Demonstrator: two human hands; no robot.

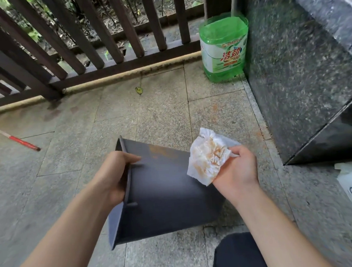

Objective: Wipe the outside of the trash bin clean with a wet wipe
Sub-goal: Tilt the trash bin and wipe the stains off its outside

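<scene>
Tipped sideways on the floor (pixel 169 105), the dark trash bin (pixel 164 185) (orange smear near its top) is gripped at the rim by the left hand (pixel 114 176); the right hand (pixel 235 171) pinches a rust-stained wet wipe (pixel 207 156) above it.

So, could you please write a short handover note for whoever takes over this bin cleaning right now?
Left hand grips the rim of the dark bin, which is tipped on its side over the tiled floor.
Right hand holds the crumpled wipe just above the bin's side; the wipe already carries orange-brown dirt.
Done: some grime has come off.
Left: an orange smear remains near the far edge; the hidden sides cannot be judged. A clean part of the wipe would probably work better.
</scene>
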